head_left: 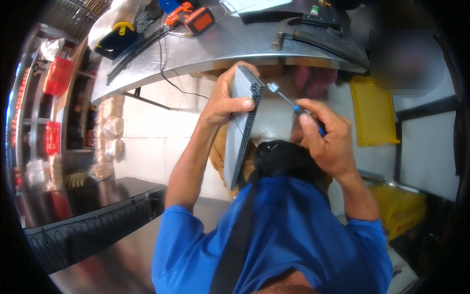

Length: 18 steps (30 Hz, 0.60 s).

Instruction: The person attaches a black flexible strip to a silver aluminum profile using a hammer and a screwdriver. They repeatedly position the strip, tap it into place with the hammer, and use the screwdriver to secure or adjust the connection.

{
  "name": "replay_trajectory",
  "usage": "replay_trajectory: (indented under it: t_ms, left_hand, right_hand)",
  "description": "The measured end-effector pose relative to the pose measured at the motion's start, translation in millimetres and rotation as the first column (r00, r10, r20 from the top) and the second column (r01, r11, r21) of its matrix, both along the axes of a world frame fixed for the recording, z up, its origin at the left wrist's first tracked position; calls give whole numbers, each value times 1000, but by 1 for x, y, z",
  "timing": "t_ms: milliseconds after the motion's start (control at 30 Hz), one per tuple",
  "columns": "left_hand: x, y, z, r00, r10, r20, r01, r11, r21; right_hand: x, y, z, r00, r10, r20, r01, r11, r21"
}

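Observation:
My left hand [226, 100] grips a grey, flat panel [239, 139] with a ribbed face and a row of small dark teeth or fins along its edge. It is held on edge, tilted, with the thumb over the toothed side. In my right hand [333, 137] is a screwdriver [298, 109] with a blue and dark handle, its thin shaft pointing up and left toward the panel's top. At the shaft's end sits a small pale metal piece [272, 87], apart from the panel; how it is attached is too small to tell.
A metal table [215, 51] spans ahead, bearing a claw hammer [293, 33] and an orange cordless drill [197, 20]. A yellow crate [372, 110] stands at right. Shelving [78, 115] with red packages is at left, near a dark-topped counter [93, 196].

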<state>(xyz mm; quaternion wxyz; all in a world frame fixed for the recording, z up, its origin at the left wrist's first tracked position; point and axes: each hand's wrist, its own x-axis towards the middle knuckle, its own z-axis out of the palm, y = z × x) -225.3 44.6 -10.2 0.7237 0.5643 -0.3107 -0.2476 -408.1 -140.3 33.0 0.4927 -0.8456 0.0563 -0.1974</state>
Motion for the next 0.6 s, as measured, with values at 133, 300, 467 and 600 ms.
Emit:
replay_trajectory:
  t_ms: [133, 300, 467, 600]
  left_hand:
    - [6, 2, -4, 999, -38, -35, 36, 997, -73]
    - [6, 1, -2, 997, -64, -32, 59, 990, -125]
    - [-4, -6, 18, 997, 20, 80, -20, 1000, -2]
    - [0, 3, 22, 989, -55, 139, 28, 982, 186]
  right_hand:
    - [11, 4, 10, 998, -25, -50, 24, 1000, -17]
    - [23, 5, 17, 987, -37, -158, 34, 999, -21]
    - [40, -5, 13, 997, 70, -21, -72, 991, -113]
    - [47, -20, 25, 979, 192, -72, -204, 953, -223]
